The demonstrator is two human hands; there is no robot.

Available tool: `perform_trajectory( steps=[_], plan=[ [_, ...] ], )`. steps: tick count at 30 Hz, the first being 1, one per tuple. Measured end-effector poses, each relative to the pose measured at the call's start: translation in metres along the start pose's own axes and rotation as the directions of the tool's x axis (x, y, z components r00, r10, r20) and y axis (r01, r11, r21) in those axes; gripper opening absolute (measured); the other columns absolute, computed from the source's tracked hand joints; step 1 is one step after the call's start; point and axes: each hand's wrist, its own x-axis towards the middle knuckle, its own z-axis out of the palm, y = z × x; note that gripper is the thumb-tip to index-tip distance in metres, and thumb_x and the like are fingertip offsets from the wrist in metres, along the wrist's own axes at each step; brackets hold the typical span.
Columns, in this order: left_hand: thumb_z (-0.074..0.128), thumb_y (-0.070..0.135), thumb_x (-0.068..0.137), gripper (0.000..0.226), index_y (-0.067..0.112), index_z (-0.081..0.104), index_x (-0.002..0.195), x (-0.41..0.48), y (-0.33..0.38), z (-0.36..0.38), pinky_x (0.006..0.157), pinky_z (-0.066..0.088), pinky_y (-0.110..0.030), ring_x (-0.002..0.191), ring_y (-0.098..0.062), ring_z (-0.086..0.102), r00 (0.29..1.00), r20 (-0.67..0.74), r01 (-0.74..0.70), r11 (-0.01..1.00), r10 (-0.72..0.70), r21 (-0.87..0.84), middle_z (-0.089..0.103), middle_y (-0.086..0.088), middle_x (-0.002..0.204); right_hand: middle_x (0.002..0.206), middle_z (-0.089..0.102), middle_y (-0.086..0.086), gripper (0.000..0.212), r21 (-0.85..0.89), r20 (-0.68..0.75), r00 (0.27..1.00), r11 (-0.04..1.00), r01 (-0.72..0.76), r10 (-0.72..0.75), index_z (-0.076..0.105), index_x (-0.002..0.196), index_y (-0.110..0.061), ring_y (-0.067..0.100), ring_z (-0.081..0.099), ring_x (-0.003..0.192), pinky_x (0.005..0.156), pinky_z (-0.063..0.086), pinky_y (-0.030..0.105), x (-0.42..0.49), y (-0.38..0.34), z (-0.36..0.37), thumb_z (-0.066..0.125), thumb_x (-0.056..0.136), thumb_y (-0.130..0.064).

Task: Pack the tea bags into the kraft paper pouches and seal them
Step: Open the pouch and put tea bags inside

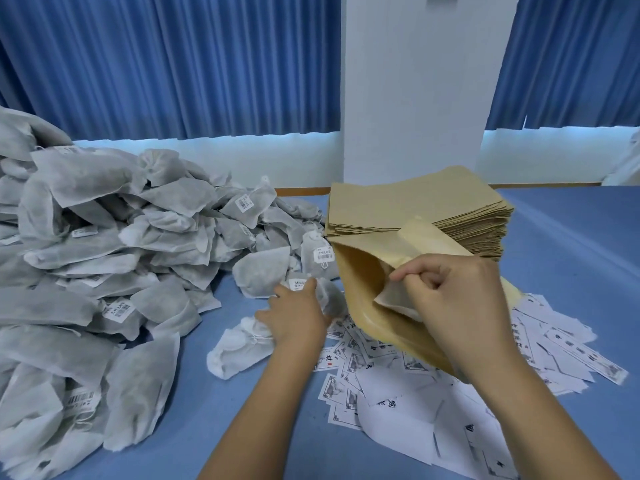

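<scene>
My right hand (453, 299) pinches the upper lip of a kraft paper pouch (363, 271) and holds its mouth wide open toward the left. A pale tea bag (394, 299) shows inside the mouth under my fingers. My left hand (294, 317) grips a grey tea bag (329, 299) with a white label, right at the pouch's opening. A big heap of grey non-woven tea bags (104, 254) covers the left of the table. A stack of flat kraft pouches (422, 209) lies behind the open one.
Several white printed paper labels (433, 393) lie scattered under and in front of the pouch on the blue table (571, 271). One white tea bag (235, 348) lies loose by my left wrist. A white pillar (415, 91) and blue curtains stand behind.
</scene>
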Motion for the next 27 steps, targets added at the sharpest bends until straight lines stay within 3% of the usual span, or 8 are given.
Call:
perform_trajectory(
  steps=[5, 10, 12, 14, 17, 19, 23, 27],
  plan=[
    [0.062, 0.039, 0.084, 0.045, 0.034, 0.040, 0.123, -0.003, -0.006, -0.006, 0.089, 0.041, -0.041, 0.101, -0.029, 0.056, 0.993, -0.110, -0.058, 0.971, 0.033, -0.232, 0.051, -0.010, 0.114, 0.045, 0.051, 0.008, 0.036, 0.258, 0.009, 0.995, 0.961, -0.097, 0.098, 0.073, 0.068, -0.038, 0.007, 0.031, 0.043, 0.050, 0.034, 0.019, 0.002, 0.005, 0.014, 0.052, 0.073, -0.009],
    [0.056, 0.014, 0.079, 0.047, 0.029, 0.045, 0.122, 0.006, -0.031, -0.028, 0.073, 0.052, -0.042, 0.086, -0.032, 0.059, 0.916, -0.390, -0.191, 0.755, -0.091, -0.627, 0.064, -0.009, 0.089, 0.055, 0.048, 0.027, 0.031, 0.431, 0.017, 0.988, 0.890, -0.147, 0.155, 0.075, 0.069, -0.036, 0.016, 0.036, 0.052, 0.063, 0.043, 0.020, 0.006, 0.011, 0.013, 0.051, 0.070, -0.016],
    [0.060, 0.023, 0.082, 0.047, 0.031, 0.045, 0.127, 0.007, -0.029, -0.024, 0.081, 0.051, -0.043, 0.099, -0.034, 0.057, 0.947, -0.320, -0.161, 0.823, -0.026, -0.544, 0.059, -0.012, 0.106, 0.054, 0.045, 0.030, 0.030, 0.485, 0.027, 0.986, 0.860, -0.156, 0.164, 0.076, 0.072, -0.033, 0.019, 0.039, 0.056, 0.074, 0.051, 0.029, 0.006, 0.011, 0.012, 0.052, 0.071, -0.015],
    [0.059, 0.047, 0.084, 0.056, 0.037, 0.039, 0.136, 0.006, -0.018, -0.008, 0.091, 0.047, -0.044, 0.116, -0.035, 0.046, 0.976, -0.214, -0.108, 0.952, 0.047, -0.286, 0.041, -0.013, 0.131, 0.053, 0.044, 0.029, 0.029, 0.514, 0.030, 0.984, 0.842, -0.164, 0.173, 0.077, 0.073, -0.031, 0.025, 0.045, 0.056, 0.084, 0.054, 0.044, 0.006, 0.012, 0.013, 0.054, 0.072, -0.013],
    [0.048, 0.065, 0.083, 0.068, 0.044, 0.026, 0.144, 0.009, -0.004, 0.007, 0.094, 0.044, -0.047, 0.124, -0.039, 0.031, 0.969, -0.235, -0.111, 0.986, 0.079, -0.127, 0.010, -0.013, 0.151, 0.051, 0.049, 0.024, 0.027, 0.551, 0.040, 0.983, 0.817, -0.172, 0.180, 0.077, 0.075, -0.030, 0.032, 0.052, 0.060, 0.088, 0.051, 0.052, 0.006, 0.015, 0.015, 0.056, 0.073, -0.014],
    [0.047, 0.065, 0.084, 0.065, 0.046, 0.025, 0.143, 0.015, -0.002, 0.012, 0.094, 0.042, -0.049, 0.128, -0.043, 0.025, 0.971, -0.211, -0.133, 0.986, 0.111, -0.097, 0.002, -0.011, 0.156, 0.051, 0.055, 0.019, 0.025, 0.578, 0.045, 0.982, 0.797, -0.176, 0.184, 0.078, 0.075, -0.029, 0.031, 0.052, 0.062, 0.086, 0.052, 0.046, 0.006, 0.017, 0.015, 0.058, 0.073, -0.014],
    [0.051, 0.053, 0.088, 0.053, 0.036, 0.036, 0.136, 0.012, 0.011, 0.021, 0.091, 0.040, -0.047, 0.128, -0.044, 0.021, 0.970, -0.168, -0.164, 0.982, 0.177, 0.089, 0.016, -0.013, 0.150, 0.056, 0.065, 0.010, 0.026, 0.617, 0.025, 0.984, 0.772, -0.154, 0.176, 0.078, 0.072, -0.029, 0.025, 0.062, 0.071, 0.083, 0.053, 0.035, 0.009, 0.018, 0.014, 0.060, 0.075, -0.010],
    [0.056, 0.029, 0.090, 0.047, 0.028, 0.041, 0.134, 0.013, 0.020, 0.020, 0.080, 0.045, -0.034, 0.122, -0.042, 0.028, 0.962, -0.200, -0.175, 0.982, 0.185, 0.067, 0.019, -0.015, 0.146, 0.054, 0.067, -0.003, 0.039, 0.692, 0.024, 0.978, 0.702, -0.166, 0.208, 0.077, 0.065, -0.023, -0.001, 0.056, 0.046, 0.051, 0.043, 0.006, 0.011, 0.016, 0.009, 0.059, 0.081, 0.007]
  ],
)
